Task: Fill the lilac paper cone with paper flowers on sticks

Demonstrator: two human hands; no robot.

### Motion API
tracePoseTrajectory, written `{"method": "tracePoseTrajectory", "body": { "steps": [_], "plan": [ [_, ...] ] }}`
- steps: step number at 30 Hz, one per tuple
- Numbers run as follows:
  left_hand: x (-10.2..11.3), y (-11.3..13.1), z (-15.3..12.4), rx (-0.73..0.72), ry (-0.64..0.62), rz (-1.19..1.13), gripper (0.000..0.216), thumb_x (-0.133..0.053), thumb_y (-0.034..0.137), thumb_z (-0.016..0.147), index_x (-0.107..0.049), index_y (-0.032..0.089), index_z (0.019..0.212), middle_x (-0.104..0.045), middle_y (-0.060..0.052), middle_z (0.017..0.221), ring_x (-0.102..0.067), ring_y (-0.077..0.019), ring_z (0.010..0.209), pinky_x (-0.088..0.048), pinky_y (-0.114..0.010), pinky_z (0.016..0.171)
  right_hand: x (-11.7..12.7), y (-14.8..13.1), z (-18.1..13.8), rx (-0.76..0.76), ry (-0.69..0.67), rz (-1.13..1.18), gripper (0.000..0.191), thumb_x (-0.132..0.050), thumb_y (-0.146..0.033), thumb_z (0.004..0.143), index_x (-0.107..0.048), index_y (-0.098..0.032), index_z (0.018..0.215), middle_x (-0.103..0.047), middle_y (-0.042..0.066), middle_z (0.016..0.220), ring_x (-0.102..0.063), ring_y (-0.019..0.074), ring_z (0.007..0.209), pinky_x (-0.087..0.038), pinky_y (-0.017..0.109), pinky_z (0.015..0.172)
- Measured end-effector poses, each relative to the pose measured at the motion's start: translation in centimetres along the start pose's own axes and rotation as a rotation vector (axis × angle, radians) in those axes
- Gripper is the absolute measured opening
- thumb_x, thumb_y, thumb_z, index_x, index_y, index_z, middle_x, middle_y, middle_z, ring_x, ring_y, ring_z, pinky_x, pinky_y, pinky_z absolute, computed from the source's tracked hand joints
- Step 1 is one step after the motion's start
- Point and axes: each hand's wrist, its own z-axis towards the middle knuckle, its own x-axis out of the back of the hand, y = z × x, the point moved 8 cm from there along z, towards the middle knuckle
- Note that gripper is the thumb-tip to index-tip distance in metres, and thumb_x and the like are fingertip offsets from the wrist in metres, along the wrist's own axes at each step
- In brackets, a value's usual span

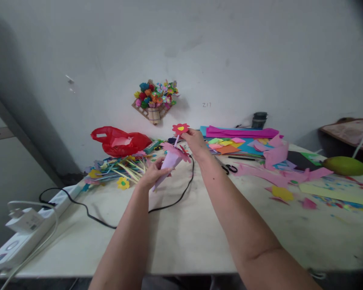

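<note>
over the desk (184,233), in the head view, the left hand (153,174) closes its fingers round a tilted lilac paper cone (169,163); the right hand (196,141) pinches a red paper flower (180,128) by its stem, just above the cone's mouth. holding the cone steady and the stem straight seems wisest. the stem's lower end is hidden.

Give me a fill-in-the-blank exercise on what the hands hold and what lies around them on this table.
1. The right hand holds a red flower with a ____ centre.
2. The left hand grips a lilac cone; the cable looping past it is ____.
3. The bag by the wall is ____.
4. The scissors lie just ____ of the right forearm.

Missing words: yellow; black; red; right.
</note>
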Motion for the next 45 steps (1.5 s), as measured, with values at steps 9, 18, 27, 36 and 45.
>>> {"method": "tracePoseTrajectory", "body": {
  "steps": [9,18,27,36,45],
  "plan": [
    [1.1,-0.3,0.3,-0.046,0.079,0.073,0.058,-0.081,0.035,0.057,-0.057,0.015,0.107,-0.060,-0.002,0.088,-0.057,-0.0131,0.070,-0.048,-0.026,0.064,1.3,0.3,0.5,-0.001,0.083,-0.043,0.010,-0.066,-0.027,0.065,-0.067,-0.018,0.063,-0.064,0.000,0.062,-0.060,0.0164,0.070,-0.047,0.033,0.075],
    [1.5,0.2,0.4,-0.078,0.167,0.252,0.064,-0.082,0.033,0.053,-0.060,0.014,0.110,-0.062,-0.007,0.100,-0.058,-0.0208,0.089,-0.046,-0.028,0.074,1.2,0.1,0.3,-0.027,0.103,0.015,0.014,-0.068,-0.031,0.066,-0.066,-0.018,0.061,-0.067,0.003,0.065,-0.061,0.0167,0.067,-0.048,0.033,0.073],
    [1.9,0.4,0.3,-0.084,0.217,0.310,0.066,-0.082,0.037,0.053,-0.063,0.014,0.112,-0.064,-0.008,0.093,-0.059,-0.0231,0.087,-0.047,-0.032,0.075,0.6,-0.3,0.3,0.036,0.032,-0.053,0.015,-0.067,-0.032,0.068,-0.067,-0.017,0.064,-0.068,0.003,0.069,-0.063,0.0184,0.078,-0.047,0.033,0.078],
    [2.0,0.1,0.6,-0.109,0.216,0.315,0.068,-0.082,0.039,0.054,-0.061,0.014,0.114,-0.063,-0.009,0.099,-0.058,-0.0229,0.090,-0.045,-0.032,0.077,0.3,-0.3,0.3,0.016,-0.042,-0.105,0.010,-0.068,-0.025,0.064,-0.066,-0.015,0.065,-0.065,-0.001,0.066,-0.061,0.0153,0.072,-0.047,0.029,0.072],
    [2.7,0.3,0.8,-0.133,0.346,0.363,0.070,-0.083,0.043,0.052,-0.059,0.013,0.111,-0.062,-0.006,0.091,-0.056,-0.0200,0.081,-0.043,-0.028,0.069,-0.7,1.3,-0.4,-0.124,-0.155,-0.170,0.010,-0.071,-0.019,0.061,-0.069,-0.016,0.071,-0.065,0.001,0.063,-0.059,0.0142,0.065,-0.046,0.026,0.062]
  ]
}}
